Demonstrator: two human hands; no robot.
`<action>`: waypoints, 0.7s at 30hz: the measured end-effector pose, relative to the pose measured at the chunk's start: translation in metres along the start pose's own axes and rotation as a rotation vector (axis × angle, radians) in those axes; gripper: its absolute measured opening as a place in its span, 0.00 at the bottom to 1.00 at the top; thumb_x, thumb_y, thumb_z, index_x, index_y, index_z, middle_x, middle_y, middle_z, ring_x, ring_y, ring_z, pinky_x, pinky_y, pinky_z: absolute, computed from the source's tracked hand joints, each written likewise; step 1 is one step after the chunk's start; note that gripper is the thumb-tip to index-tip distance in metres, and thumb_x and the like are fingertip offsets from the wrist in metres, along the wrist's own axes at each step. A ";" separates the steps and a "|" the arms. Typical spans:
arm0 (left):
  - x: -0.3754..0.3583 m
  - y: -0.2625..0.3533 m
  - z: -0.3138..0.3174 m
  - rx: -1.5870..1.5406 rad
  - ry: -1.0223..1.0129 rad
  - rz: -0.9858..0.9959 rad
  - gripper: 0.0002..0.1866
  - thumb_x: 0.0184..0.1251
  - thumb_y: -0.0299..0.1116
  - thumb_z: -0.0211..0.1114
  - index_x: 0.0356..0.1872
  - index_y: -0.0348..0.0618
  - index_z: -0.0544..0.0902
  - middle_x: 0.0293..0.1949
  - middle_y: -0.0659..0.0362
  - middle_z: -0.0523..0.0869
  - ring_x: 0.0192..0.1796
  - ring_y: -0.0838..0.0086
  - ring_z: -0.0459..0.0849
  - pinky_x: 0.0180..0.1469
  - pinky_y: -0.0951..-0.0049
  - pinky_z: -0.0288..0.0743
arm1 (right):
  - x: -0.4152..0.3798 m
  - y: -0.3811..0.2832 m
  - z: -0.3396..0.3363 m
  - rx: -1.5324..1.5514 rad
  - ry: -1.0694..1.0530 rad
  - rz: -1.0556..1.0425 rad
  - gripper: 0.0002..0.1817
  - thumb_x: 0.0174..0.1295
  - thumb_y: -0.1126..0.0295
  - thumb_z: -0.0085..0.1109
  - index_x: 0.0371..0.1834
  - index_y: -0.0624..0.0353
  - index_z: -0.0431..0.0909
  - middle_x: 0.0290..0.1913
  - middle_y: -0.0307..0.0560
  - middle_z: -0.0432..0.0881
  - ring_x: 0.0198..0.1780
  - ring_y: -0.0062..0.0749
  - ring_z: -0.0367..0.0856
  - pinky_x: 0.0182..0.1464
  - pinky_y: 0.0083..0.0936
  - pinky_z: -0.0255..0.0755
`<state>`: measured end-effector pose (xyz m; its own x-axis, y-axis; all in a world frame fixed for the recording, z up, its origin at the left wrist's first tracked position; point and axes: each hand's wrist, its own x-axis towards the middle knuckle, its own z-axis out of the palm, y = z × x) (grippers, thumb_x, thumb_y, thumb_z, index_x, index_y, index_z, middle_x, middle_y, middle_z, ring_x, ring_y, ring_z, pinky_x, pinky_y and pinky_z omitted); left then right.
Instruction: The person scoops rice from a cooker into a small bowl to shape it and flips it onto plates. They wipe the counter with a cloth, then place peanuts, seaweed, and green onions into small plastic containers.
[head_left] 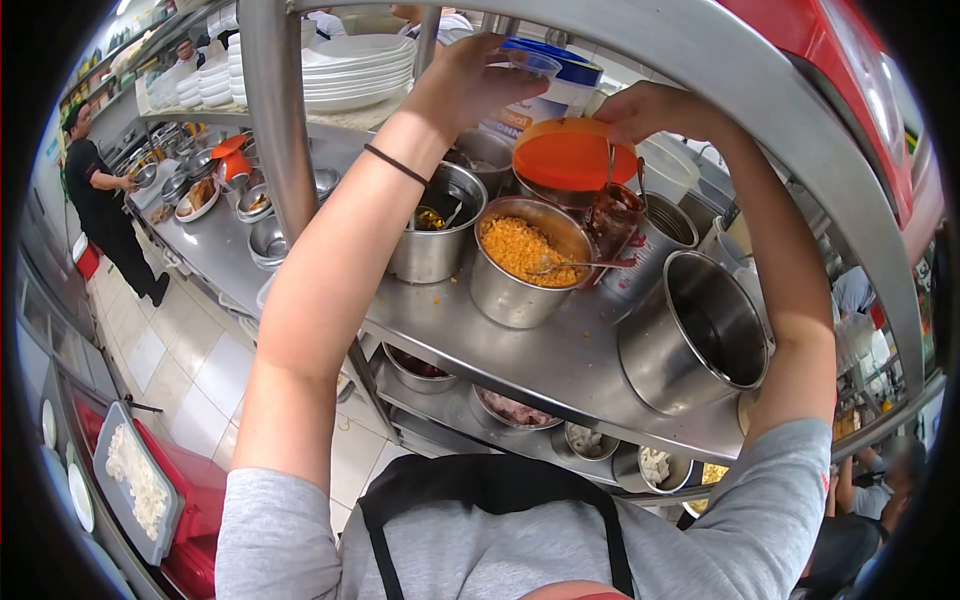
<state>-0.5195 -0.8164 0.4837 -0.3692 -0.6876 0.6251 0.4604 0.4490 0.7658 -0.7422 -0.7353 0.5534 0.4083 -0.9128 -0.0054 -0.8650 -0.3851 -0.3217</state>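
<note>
My left hand [468, 82] is raised over the steel counter [560, 360] and grips a small clear plastic tub [527, 62]; a black band circles that wrist. My right hand [650, 108] pinches a thin metal spoon handle [610, 160] that reaches down into a glass jar of dark red sauce [612, 215]. Just left of that hand an orange lid [568, 155] lies on top of a steel pot. Below both hands stands a steel pot of orange-yellow crumbs [525, 250] with a spoon in it.
A steel pot of dark liquid [438, 215] stands left of the crumbs, and a large empty pot [700, 335] lies tilted at the right. A steel post [275, 120] rises in front of stacked white plates [355, 70]. A person in black [100, 200] stands far left.
</note>
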 end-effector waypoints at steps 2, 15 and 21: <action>-0.015 0.013 0.009 -0.017 -0.043 0.020 0.33 0.47 0.28 0.70 0.51 0.20 0.64 0.45 0.50 0.77 0.44 0.70 0.80 0.41 0.77 0.77 | 0.007 0.003 0.000 -0.126 -0.031 -0.062 0.17 0.53 0.63 0.59 0.42 0.63 0.77 0.31 0.39 0.79 0.37 0.21 0.74 0.45 0.20 0.69; -0.115 0.059 0.016 -0.467 -0.099 -0.301 0.25 0.68 0.37 0.43 0.56 0.22 0.59 0.55 0.40 0.68 0.54 0.48 0.71 0.55 0.61 0.73 | -0.031 0.076 -0.023 -0.176 0.521 -0.020 0.09 0.45 0.70 0.65 0.26 0.61 0.75 0.29 0.41 0.79 0.33 0.22 0.75 0.38 0.22 0.68; -0.162 0.062 0.031 -0.450 -0.092 -0.376 0.26 0.68 0.39 0.40 0.58 0.24 0.59 0.55 0.42 0.68 0.53 0.54 0.74 0.47 0.65 0.79 | -0.035 0.139 0.002 -0.503 0.311 0.036 0.15 0.42 0.67 0.67 0.31 0.58 0.72 0.27 0.44 0.77 0.31 0.30 0.76 0.36 0.26 0.68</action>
<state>-0.4563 -0.6599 0.4344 -0.6325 -0.6913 0.3493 0.5742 -0.1159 0.8105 -0.8760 -0.7571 0.5074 0.3375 -0.8941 0.2943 -0.9396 -0.3013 0.1623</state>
